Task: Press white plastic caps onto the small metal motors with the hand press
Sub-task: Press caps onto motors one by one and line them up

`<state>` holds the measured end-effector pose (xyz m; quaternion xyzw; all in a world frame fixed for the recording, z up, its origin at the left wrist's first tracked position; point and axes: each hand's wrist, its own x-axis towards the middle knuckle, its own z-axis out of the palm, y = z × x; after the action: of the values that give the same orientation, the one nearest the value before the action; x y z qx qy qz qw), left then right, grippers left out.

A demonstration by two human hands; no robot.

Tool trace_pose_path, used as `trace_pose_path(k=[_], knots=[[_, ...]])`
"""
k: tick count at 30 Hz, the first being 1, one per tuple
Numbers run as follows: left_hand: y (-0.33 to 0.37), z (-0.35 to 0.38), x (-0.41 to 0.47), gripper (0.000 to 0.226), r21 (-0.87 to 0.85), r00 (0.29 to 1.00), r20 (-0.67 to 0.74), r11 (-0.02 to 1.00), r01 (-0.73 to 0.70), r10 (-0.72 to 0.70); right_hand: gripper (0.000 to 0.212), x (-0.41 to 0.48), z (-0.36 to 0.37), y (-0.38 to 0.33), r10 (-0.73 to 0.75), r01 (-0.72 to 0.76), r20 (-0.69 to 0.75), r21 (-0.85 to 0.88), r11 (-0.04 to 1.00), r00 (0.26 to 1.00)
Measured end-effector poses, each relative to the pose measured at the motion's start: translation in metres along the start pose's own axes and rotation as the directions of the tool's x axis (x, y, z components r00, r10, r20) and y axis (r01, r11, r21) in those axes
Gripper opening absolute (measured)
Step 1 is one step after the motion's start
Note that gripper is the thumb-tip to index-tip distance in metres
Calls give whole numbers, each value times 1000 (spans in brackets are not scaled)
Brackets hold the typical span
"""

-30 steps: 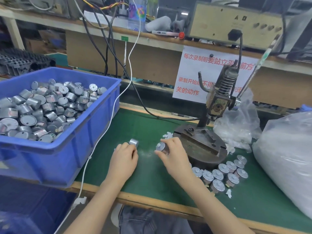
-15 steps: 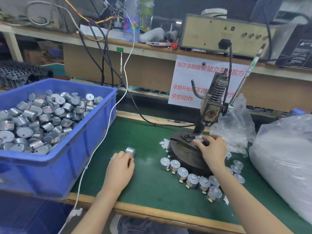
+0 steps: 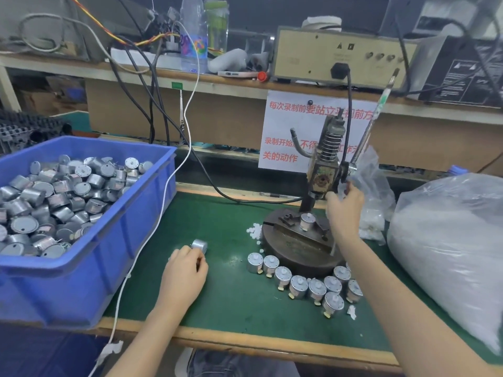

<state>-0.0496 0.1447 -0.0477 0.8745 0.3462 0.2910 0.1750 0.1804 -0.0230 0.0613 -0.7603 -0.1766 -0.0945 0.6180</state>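
Observation:
My left hand [image 3: 185,276] rests on the green mat and pinches a small metal motor [image 3: 199,245] at its fingertips. Another motor [image 3: 307,221] with a white cap on top stands in the fixture of the hand press [image 3: 324,164]. My right hand [image 3: 344,208] is raised beside the press head, fingers at the lower end of the long lever [image 3: 381,110]; whether they hold it is unclear. A few loose white caps [image 3: 254,231] lie left of the round base [image 3: 294,248]. Several capped motors [image 3: 299,285] stand in a curve along the base's front.
A blue bin [image 3: 81,268] full of motors fills the left. A large clear bag [image 3: 449,240] lies at the right, with a smaller bag [image 3: 377,186] behind the press. A white cable [image 3: 163,202] runs down beside the bin. The wooden table edge [image 3: 245,341] is near me.
My right hand carried a motor to the press fixture, let go of it, and rose to the lever's lower end. My left hand stayed on the mat with its motor.

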Motion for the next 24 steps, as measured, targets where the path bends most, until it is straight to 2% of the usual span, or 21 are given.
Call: trace_pose_path(k=[3, 8, 12, 16, 19, 24], knots=[[1, 0, 2, 13, 39, 1000, 12, 999, -4, 3, 50, 17, -11, -32, -16, 21, -36, 140, 990, 999], [1, 2, 2, 14, 61, 1000, 6, 998, -6, 5, 22, 56, -19, -88, 74, -75, 16, 334, 939, 997], [1, 2, 2, 15, 63, 1000, -4, 998, -8, 8, 37, 61, -22, -93, 31, -6, -64, 366, 930, 997], [2, 2, 2, 14, 87, 1000, 3, 996, -8, 8, 12, 40, -27, -85, -60, 118, -146, 434, 893, 987], [3, 2, 2, 13, 103, 1000, 1, 995, -11, 11, 21, 17, -36, -67, -157, 194, -121, 431, 881, 980], [4, 1, 1, 12, 97, 1000, -1, 995, -14, 14, 22, 13, -39, -65, -195, 237, -143, 417, 878, 970]])
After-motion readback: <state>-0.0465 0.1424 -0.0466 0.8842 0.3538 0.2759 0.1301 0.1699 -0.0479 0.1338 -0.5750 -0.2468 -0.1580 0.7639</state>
